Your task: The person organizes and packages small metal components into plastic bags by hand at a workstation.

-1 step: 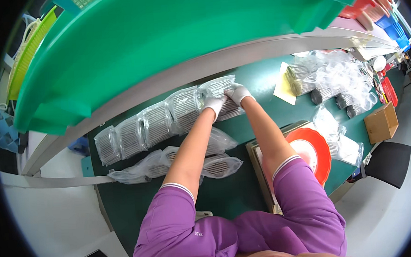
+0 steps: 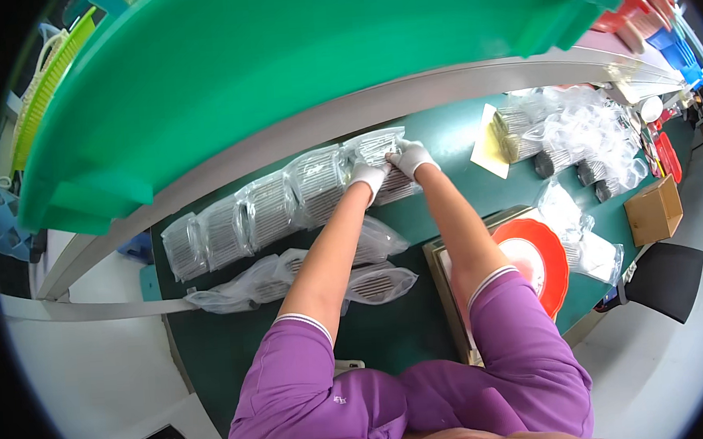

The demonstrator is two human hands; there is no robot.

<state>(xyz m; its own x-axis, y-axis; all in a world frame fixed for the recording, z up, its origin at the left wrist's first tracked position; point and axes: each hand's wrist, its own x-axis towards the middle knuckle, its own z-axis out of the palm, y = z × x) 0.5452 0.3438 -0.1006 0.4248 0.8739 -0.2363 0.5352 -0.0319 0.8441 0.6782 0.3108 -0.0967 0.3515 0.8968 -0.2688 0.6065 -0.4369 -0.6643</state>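
Both my hands wear white gloves that leave some fingertips bare, and both arms stretch forward over the table. My left hand (image 2: 371, 176) is closed at the near side of a clear plastic bag of thin grey rods (image 2: 377, 142). Pressed to the right part of that same bag is my right hand (image 2: 414, 159), its fingers bent close to the left hand's. The bag lies at the right end of a row of similar bags; a neighbouring bag of rods (image 2: 317, 183) touches it on the left. What exactly the fingertips pinch is too small to see clearly.
A green plastic bin (image 2: 278, 71) on a shelf overhangs the far edge. Nearer lie more bagged rods (image 2: 381, 284). At right, a red-orange dish (image 2: 553, 243) sits on a flat box-like base, beyond it plastic-wrapped bundles (image 2: 571, 129), yellow paper (image 2: 489, 148) and a cardboard box (image 2: 654, 211).
Very little differs: the view has shifted slightly and my right hand's fingers have moved a touch. Both hands stay at the same bag.
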